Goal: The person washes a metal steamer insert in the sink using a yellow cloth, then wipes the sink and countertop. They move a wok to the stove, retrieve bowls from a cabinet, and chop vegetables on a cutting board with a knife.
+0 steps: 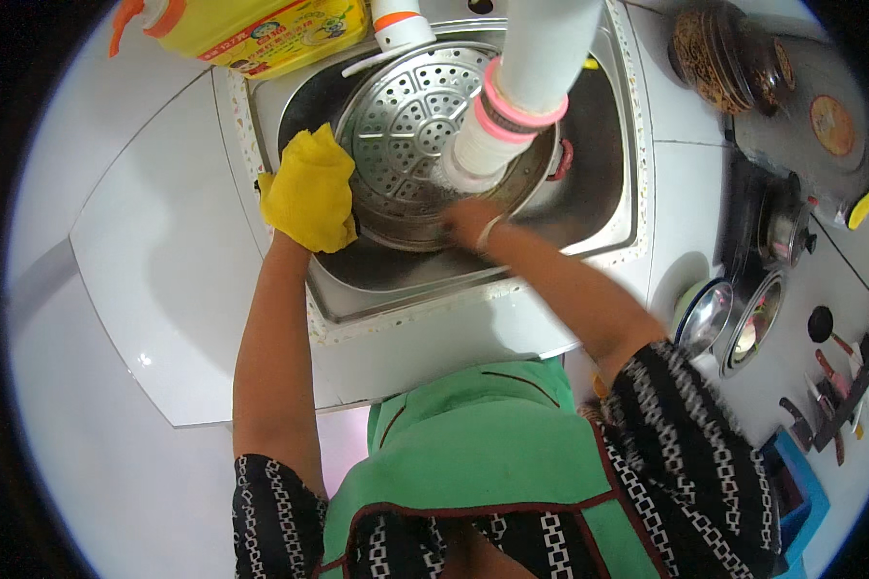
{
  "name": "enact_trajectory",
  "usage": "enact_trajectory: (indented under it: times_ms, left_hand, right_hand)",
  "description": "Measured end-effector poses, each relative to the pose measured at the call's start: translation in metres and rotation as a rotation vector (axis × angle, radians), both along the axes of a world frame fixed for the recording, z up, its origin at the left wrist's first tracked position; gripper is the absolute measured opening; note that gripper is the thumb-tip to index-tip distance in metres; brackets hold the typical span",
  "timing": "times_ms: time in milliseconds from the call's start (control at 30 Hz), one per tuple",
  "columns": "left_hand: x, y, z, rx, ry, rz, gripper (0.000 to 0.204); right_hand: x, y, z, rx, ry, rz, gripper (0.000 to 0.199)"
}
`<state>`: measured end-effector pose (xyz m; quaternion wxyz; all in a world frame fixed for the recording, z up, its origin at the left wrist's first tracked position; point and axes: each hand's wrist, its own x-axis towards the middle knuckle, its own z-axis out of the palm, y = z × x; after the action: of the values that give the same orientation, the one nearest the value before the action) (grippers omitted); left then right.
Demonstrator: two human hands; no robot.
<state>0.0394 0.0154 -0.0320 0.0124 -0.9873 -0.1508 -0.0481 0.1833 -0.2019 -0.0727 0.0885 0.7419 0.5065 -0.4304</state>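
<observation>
A round steel steamer pan (381, 217) with a perforated base (396, 125) lies in the sink (579, 217). Its red side handle (562, 159) shows at the right. My left hand (297, 246) is at the pan's left rim, bunched in a yellow cloth (309, 193) that hides its fingers. Inside the near part of the pan, just below the spout, is my right hand (475, 224), blurred by motion. Whether it holds anything does not show. The thick white spout (512, 116) with pink rings hangs over the pan, and water seems to fall from it.
A yellow jug (270, 34) and a white bottle top (403, 29) stand behind the sink. To the right are a brown patterned pot (719, 58), a lidded pan (787, 227), metal bowls (707, 318) and a knife rack (859, 386). White counter (154, 241) extends left.
</observation>
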Motion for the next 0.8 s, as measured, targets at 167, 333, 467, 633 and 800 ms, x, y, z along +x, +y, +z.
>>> enact_trajectory:
  times_ms: [167, 333, 467, 633, 800]
  left_hand:
    - [-0.017, 0.014, 0.003, -0.191, -0.017, -0.116, 0.043]
    - [-0.005, 0.012, -0.004, -0.074, -0.088, -0.177, 0.046]
    - [-0.035, -0.002, -0.056, -0.891, -0.35, 0.203, 0.052]
    - [0.004, 0.001, 0.003, 0.017, 0.252, 0.047, 0.055]
    - [-0.02, 0.003, -0.016, -0.806, -0.206, 0.141, 0.048]
  right_hand:
    - [-0.005, 0.004, -0.033, -0.004, 0.237, -0.021, 0.027]
    - [0.094, -0.024, -0.068, 0.145, -0.422, 0.138, 0.018]
    - [0.011, 0.012, -0.039, -0.22, -0.165, -0.109, 0.03]
    - [-0.006, 0.131, -0.021, 0.46, 0.138, -0.456, 0.033]
    - [0.102, 0.028, -0.036, 0.224, -0.304, -0.304, 0.033]
